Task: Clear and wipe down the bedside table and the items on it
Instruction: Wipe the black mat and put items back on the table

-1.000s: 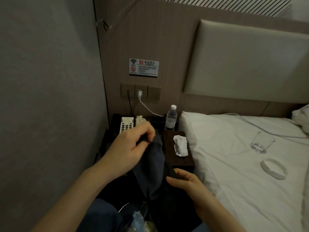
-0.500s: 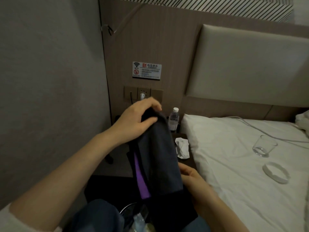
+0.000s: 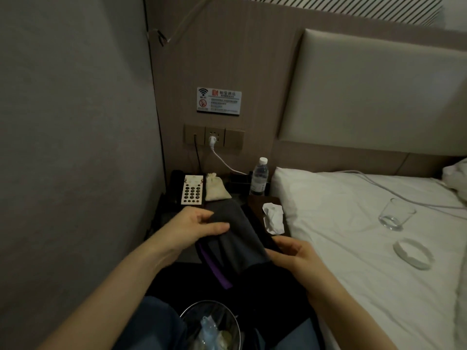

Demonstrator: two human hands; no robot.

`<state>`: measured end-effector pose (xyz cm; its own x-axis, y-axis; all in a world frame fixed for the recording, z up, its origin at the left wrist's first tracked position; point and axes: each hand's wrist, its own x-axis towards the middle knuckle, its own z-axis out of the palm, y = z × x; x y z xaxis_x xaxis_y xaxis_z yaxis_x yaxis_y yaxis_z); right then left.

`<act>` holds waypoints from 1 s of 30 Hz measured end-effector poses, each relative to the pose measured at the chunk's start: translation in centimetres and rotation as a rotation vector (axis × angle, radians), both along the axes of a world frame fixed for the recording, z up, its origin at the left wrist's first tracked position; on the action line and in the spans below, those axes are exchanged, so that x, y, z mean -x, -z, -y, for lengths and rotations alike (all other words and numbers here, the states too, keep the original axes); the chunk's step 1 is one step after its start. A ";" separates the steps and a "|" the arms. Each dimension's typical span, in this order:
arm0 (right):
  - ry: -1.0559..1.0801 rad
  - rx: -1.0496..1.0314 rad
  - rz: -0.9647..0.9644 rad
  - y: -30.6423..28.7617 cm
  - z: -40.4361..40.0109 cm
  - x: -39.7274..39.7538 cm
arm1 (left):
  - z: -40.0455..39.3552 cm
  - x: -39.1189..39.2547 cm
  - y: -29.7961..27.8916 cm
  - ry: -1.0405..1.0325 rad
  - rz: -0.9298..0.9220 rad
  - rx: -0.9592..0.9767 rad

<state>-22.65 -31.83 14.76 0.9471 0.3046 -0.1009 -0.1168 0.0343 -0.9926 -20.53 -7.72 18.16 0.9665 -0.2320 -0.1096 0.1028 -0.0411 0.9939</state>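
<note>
A white bed [image 3: 353, 236] holds a glass [image 3: 395, 216] and a ring [image 3: 413, 253]. Beside it, over the dark table [image 3: 166, 210], two hands hold a gray cloth [image 3: 235, 238]. The left hand [image 3: 188, 229] pinches its top with curled fingers. The right hand [image 3: 294, 253] grips its lower edge. A water bottle [image 3: 259, 176] stands behind.

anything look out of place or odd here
Yes. A glass and a white ring lie on the bed rather than on a hard surface, and the glass looks tilted on the soft sheet. A crumpled tissue sits on the dark box beside the bed.
</note>
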 end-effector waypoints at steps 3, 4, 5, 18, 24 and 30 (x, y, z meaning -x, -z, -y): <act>0.139 -0.115 -0.131 0.1 0.7 -0.2 | 0.4 0.7 1.6 -0.373 0.020 0.212; 0.165 -0.181 -0.167 0.1 0.9 -0.2 | 0.3 1.0 2.0 -0.429 0.015 0.267; 0.176 -0.242 -0.198 0.1 1.0 -0.2 | 0.3 1.2 2.3 -0.466 0.024 0.290; 0.184 -0.555 -0.602 0.4 -2.2 -0.5 | 7.5 4.8 5.4 0.078 0.575 -0.755; 0.361 -0.642 -0.563 1.2 -2.1 -0.4 | 8.2 8.9 6.9 0.171 0.623 -0.840; 0.224 -0.642 -0.632 2.8 -6.0 3.0 | 7.1 5.1 6.2 -0.031 0.490 -0.863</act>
<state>-25.70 -25.79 12.00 0.8170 0.2971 -0.4942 -0.5540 0.6424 -0.5295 -25.65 -14.83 11.94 0.9545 -0.2348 0.1841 -0.2981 -0.7747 0.5577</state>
